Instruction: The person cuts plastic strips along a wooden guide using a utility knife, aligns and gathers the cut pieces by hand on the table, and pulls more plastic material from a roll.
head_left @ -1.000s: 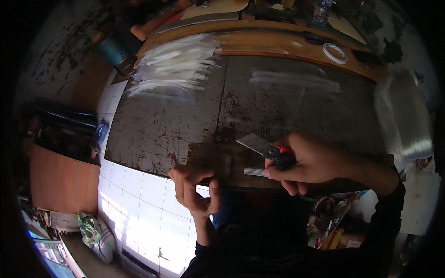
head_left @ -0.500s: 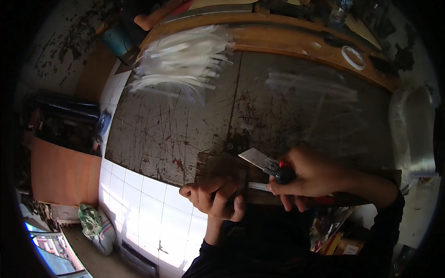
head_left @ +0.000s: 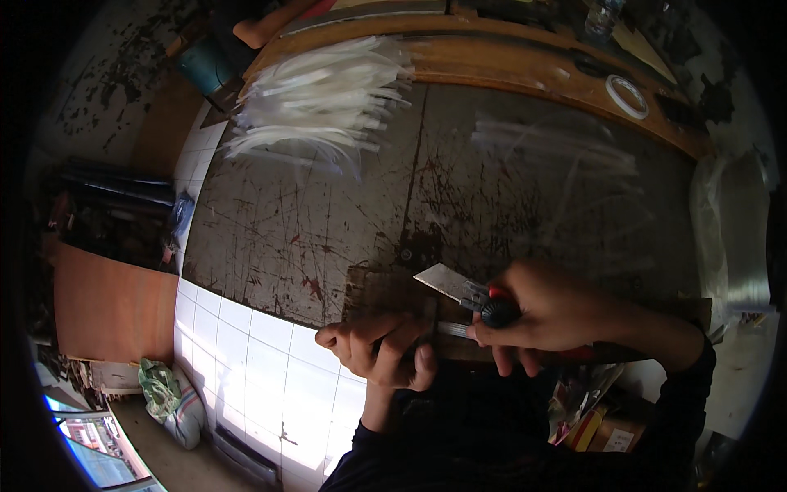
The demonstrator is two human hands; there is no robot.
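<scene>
A utility knife [head_left: 484, 305] with a wide blade, a red part and a black knob is gripped in my right hand [head_left: 545, 307]. Its blade points left and away from me, above a worn wooden board [head_left: 369, 289] at the table's near edge. Below the knife, a narrow pale strip or bundle of strips [head_left: 453, 329] runs from my right fingertips toward my left hand [head_left: 377, 351]. That hand is closed, fingers curled at the board's edge beside a small dark upright bar [head_left: 430, 314]. What lies inside its fingers is hidden.
A pile of clear plastic strips [head_left: 316, 102] lies on the scratched dark table [head_left: 270, 221] at far left; fainter strips [head_left: 557, 148] lie at far right. On the wooden ledge sits a tape roll [head_left: 626, 97]. Clear sheeting [head_left: 730, 230] hangs at right. Another person's arm [head_left: 266, 26] shows at top left.
The view has shifted slightly. The knife blade has moved a little to the left, with my right hand. My left hand stays closed in the same place.
</scene>
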